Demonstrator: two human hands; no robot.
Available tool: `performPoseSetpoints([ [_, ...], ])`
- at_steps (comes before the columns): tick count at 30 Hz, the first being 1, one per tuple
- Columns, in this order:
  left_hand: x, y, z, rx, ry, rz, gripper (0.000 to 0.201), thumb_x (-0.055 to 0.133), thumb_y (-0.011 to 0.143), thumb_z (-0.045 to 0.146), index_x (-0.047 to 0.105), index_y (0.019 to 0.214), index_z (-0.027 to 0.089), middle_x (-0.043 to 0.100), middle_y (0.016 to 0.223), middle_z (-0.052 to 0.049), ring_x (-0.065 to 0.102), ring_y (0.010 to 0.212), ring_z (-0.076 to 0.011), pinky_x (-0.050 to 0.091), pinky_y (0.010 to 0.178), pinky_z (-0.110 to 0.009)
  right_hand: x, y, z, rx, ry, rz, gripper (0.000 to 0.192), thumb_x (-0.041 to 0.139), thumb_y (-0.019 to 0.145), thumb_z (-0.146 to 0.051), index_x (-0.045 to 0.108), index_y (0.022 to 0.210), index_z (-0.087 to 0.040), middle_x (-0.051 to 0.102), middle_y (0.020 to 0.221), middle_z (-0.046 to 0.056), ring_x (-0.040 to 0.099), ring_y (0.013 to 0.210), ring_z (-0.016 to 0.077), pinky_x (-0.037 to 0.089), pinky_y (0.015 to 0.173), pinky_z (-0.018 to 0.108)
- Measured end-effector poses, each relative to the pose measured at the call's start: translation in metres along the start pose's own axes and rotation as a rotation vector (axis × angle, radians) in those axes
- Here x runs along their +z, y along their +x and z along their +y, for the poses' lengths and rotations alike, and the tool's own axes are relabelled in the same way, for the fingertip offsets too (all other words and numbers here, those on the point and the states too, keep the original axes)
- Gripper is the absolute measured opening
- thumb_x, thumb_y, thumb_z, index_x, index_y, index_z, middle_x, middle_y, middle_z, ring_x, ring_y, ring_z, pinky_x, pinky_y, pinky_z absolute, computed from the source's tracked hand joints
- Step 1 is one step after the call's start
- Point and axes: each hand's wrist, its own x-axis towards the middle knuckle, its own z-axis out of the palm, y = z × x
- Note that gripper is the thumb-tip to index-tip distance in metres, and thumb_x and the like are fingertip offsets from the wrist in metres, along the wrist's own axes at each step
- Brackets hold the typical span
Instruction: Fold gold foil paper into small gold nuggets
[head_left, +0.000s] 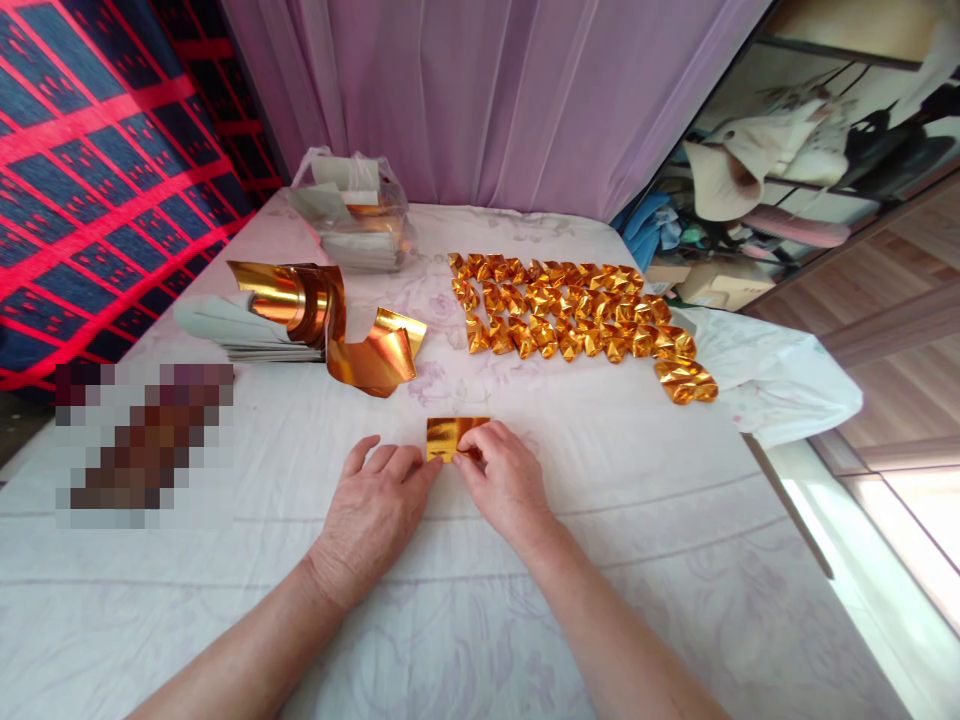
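A small rectangle of gold foil paper [442,437] lies flat on the cloth-covered table [585,620] in front of me. My left hand [381,500] has its thumb and forefinger together at the sheet's lower left corner, its outer fingers curled loosely. With thumb and forefinger pinched, my right hand [506,475] grips the lower edge and covers the sheet's right part. Beyond my right hand, folded gold foil ingots [570,300] stand in several rows. One separate foil piece [686,381] sits at their near right end.
At the back left, a stack of grey-white sheets [259,335] carries curled gold foil sheets [375,360]. Behind it stands a clear plastic bag [360,225] of paper. A white plastic bag [787,375] hangs over the right edge. Blurred blocks hide something at left. Shelves [795,180] stand right.
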Motion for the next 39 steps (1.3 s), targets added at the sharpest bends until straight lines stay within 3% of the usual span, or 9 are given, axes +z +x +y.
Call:
performPoseSetpoints([
  [10,0.0023,-0.0004,0.0014,0.008,-0.022,-0.010,0.034,0.054,0.089,0.012,0.066,0.119,0.025,0.070,0.101,-0.005,0.063,0.089,-0.0234,0.042,0.097,-0.050,-0.0025,0.0008,-0.0003,-0.009,0.011,-0.026,0.009,0.066,0.083,-0.015,0.064,0.080,-0.023,0.064,0.087,0.000,0.059,0.078,0.0153,0.041,0.071,0.027],
  [39,-0.0031,-0.0001,-0.0013,-0.019,-0.057,0.007,0.026,0.053,0.090,0.012,0.070,0.105,0.024,0.073,0.097,-0.002,0.063,0.087,-0.0230,0.040,0.097,-0.051,-0.0049,0.0040,0.0085,-0.025,0.086,-0.061,0.012,0.063,0.081,-0.011,0.066,0.081,-0.023,0.065,0.087,-0.002,0.059,0.068,0.0115,0.043,0.070,0.026],
])
